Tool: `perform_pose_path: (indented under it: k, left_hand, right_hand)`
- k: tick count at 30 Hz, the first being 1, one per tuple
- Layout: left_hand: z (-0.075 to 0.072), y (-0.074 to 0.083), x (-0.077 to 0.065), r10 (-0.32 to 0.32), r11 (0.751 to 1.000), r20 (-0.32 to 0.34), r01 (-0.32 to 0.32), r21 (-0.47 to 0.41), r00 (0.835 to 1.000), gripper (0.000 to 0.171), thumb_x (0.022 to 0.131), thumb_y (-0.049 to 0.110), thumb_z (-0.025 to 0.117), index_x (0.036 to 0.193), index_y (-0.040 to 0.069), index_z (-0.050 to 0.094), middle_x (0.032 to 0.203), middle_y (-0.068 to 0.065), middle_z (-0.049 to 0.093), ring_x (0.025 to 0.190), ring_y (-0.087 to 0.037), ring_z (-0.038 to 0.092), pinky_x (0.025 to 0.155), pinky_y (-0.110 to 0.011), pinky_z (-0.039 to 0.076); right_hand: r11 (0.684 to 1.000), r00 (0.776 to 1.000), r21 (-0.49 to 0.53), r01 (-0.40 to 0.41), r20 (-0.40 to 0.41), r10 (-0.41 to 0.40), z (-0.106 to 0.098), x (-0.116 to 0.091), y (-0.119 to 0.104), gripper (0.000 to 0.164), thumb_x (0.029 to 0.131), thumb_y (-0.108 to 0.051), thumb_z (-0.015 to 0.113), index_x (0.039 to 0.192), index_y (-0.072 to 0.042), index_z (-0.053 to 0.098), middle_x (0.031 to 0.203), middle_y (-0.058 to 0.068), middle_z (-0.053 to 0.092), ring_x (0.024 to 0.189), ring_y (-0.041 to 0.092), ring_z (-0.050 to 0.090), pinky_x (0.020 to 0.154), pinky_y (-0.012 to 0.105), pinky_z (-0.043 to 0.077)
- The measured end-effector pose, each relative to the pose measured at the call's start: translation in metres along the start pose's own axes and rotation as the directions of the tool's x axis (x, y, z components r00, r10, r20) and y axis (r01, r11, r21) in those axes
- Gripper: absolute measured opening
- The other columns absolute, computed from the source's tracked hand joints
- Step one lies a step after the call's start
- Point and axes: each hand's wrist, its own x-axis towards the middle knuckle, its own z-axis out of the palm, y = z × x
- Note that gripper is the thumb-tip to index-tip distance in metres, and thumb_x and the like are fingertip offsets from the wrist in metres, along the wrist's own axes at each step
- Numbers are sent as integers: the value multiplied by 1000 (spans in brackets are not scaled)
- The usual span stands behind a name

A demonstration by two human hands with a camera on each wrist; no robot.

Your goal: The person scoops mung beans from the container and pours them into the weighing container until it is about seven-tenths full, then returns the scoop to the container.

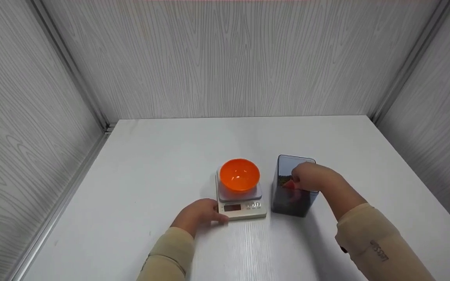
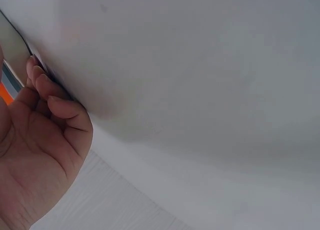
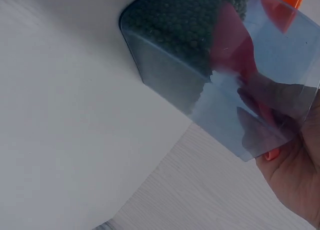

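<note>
A white kitchen scale (image 1: 254, 212) carries an orange bowl (image 1: 240, 175) on its platform. At the scale's front left corner, my left hand (image 1: 198, 213) grips the edge, thumb along the front and fingers curled against the side (image 2: 55, 102). To the right of the scale stands a tall, clear bluish container (image 1: 287, 205) partly filled with small green beans (image 3: 170, 20). My right hand (image 1: 314, 177) reaches in through its open top and holds a red scoop (image 3: 234, 47) by the handle. The scoop's tip is down among the beans, seen through the container wall.
Everything stands on a white table (image 1: 162, 156). Grey wood-grain panels (image 1: 225, 58) rise behind it and on both sides. The bowl and the container stand close together, with a narrow gap between scale and container.
</note>
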Motion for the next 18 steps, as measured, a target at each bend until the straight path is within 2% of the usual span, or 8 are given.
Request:
perform_pose_path:
  k: [6, 10, 15, 18]
  left_hand:
    - [1, -3, 2, 33, 999, 4, -33, 35, 999, 38, 72, 41, 74, 99, 16, 65, 91, -1, 58, 88, -22, 50, 92, -45, 38]
    - [1, -3, 2, 31, 999, 2, -31, 27, 1000, 38, 72, 41, 74, 99, 16, 65, 92, -1, 58, 88, -22, 50, 92, -46, 38]
    - [1, -1, 0, 22, 1000, 10, -22, -1, 1000, 38, 72, 40, 75, 100, 17, 65, 97, -1, 59, 91, -23, 50, 95, -48, 35]
    - [2, -1, -1, 24, 1000, 18, -24, -19, 1000, 36, 72, 39, 75, 99, 17, 65, 97, -1, 59, 92, -23, 50, 95, -48, 34]
  right_hand:
    - [999, 999, 17, 31, -17, -31, 2, 3, 3, 6, 82, -5, 58, 77, -5, 62, 67, 2, 52, 64, 18, 45, 58, 31, 40]
    - [999, 1000, 30, 15, -20, -14, 3, 6, 1, 6, 82, -5, 58, 78, -5, 62, 67, 2, 52, 65, 18, 46, 59, 31, 41]
    - [998, 997, -64, -17, -71, 12, 7, 10, -5, 6, 79, -4, 60, 73, -7, 62, 64, 3, 51, 61, 19, 45, 56, 33, 41]
    - [992, 996, -123, -36, -80, 26, 10, 12, -6, 5, 79, -5, 59, 77, -8, 63, 65, 4, 51, 61, 20, 46, 58, 34, 42]
